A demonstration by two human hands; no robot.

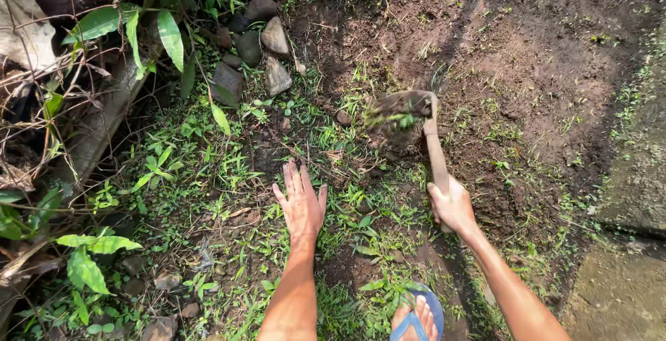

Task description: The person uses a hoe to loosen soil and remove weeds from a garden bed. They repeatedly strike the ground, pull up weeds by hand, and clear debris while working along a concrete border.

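Observation:
My right hand [452,206] grips the wooden handle of a small hand hoe [435,148]. Its muddy blade [400,111] is blurred, with bits of grass and soil on it, just above the weedy ground. My left hand [302,202] hovers flat over the grass with fingers spread and holds nothing. It is left of the hoe, about a hand's width from the blade. Low weeds and grass [347,195] cover the soil under both hands.
Grey stones [267,43] lie in a cluster at the top. Leafy plants and dry branches [104,49] fill the left side. Bare dark soil [527,56] spreads at the upper right. A concrete slab [624,271] borders the right. My foot in a blue sandal [415,317] is at the bottom.

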